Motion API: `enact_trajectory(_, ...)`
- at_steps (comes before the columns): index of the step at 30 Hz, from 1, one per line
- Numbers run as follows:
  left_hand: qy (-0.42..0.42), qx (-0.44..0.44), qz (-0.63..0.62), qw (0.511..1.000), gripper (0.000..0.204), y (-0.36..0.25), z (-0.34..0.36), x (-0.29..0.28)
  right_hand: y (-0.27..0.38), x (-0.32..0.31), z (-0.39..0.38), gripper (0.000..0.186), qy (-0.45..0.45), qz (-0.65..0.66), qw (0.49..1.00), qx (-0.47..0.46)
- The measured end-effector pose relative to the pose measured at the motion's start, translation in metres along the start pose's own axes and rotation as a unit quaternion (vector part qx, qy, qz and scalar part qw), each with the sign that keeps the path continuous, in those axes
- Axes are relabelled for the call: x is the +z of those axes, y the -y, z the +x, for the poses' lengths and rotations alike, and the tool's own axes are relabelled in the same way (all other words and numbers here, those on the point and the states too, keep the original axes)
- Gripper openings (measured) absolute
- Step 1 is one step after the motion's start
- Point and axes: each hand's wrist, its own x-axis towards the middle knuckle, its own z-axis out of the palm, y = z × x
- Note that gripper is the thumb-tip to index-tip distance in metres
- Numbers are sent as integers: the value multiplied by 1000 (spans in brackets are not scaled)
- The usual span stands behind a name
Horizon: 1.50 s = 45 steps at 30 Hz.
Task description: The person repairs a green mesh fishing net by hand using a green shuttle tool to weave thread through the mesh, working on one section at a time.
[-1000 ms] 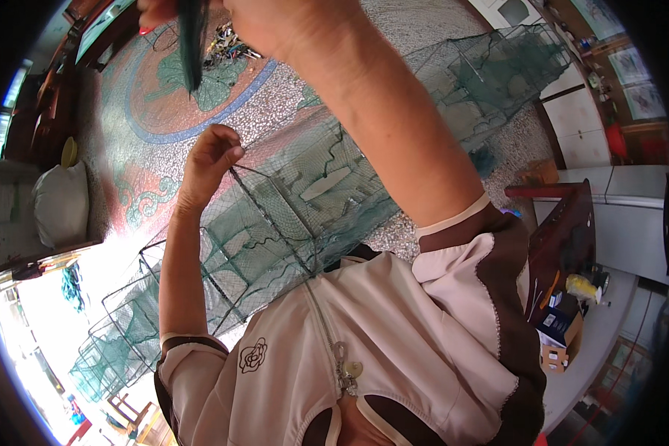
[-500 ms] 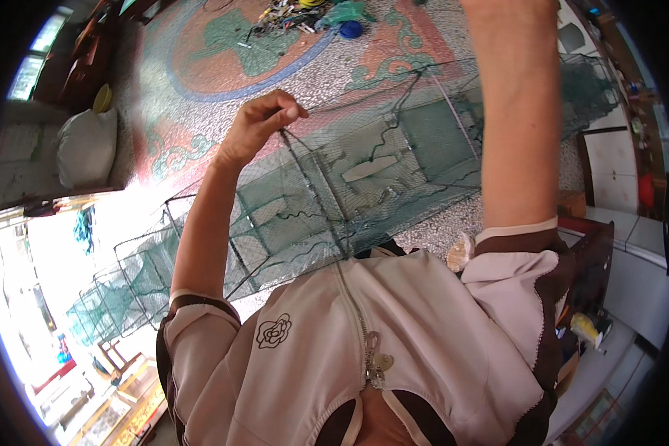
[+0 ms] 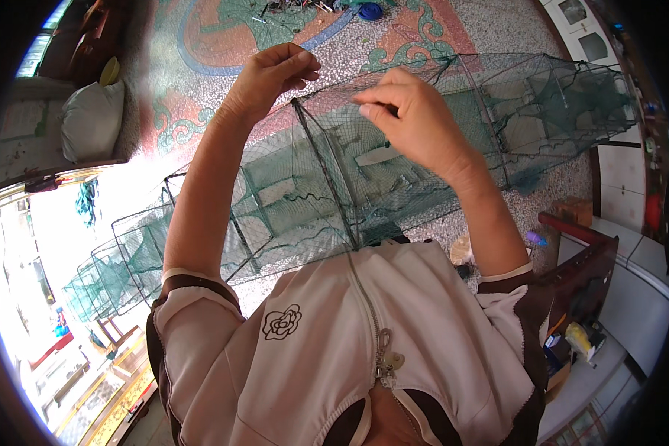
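Observation:
A long green mesh net trap (image 3: pixel 416 160) with dark, square wire frames stretches across in front of me, from lower left to upper right. My left hand (image 3: pixel 270 78) is raised just above the top corner of one dark wire frame (image 3: pixel 316 152). Its fingers are curled in against the thumb. To the right, my right hand (image 3: pixel 416 123) is over the mesh, with thumb and forefinger drawn together and pointing towards the left hand. Whatever either hand pinches is too fine to make out.
A blue coil (image 3: pixel 369 11) and a scattered pile of small items (image 3: pixel 297 6) lie on the patterned floor beyond the net. A white sack (image 3: pixel 93 123) stands at the left. Dark red wooden furniture (image 3: pixel 591 260) stands at the right, near white cabinets (image 3: pixel 621 175).
My right hand, earlier beyond the upper edge with the arm stretched out, has come back down over the net. My left hand has risen slightly, away from the frame's corner.

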Motion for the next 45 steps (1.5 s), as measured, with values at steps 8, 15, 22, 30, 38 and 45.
enact_trajectory(8, -24, -16, -71, 997, 22, 3, -4, 1, -15, 38, -11, 10, -77, 35, 995, 47)
enact_trajectory(15, -10, -15, -78, 997, 19, 7, -6, 3, -16, 49, -5, 16, -125, 59, 989, 48)
enact_trajectory(22, -13, -49, -10, 999, 18, 5, -8, 11, -11, 60, 9, 16, -167, 117, 979, 14)
enact_trajectory(30, -46, 16, 34, 998, 18, 4, -10, 23, -2, 62, 21, 13, -161, -156, 974, -16)
enact_trajectory(38, -51, 115, 7, 992, 15, 10, -15, 22, -5, 52, 45, 17, -107, -118, 987, 3)
enact_trajectory(45, -38, 36, -118, 992, 16, 13, -13, 16, -6, 46, 53, 21, -53, -112, 992, 13)
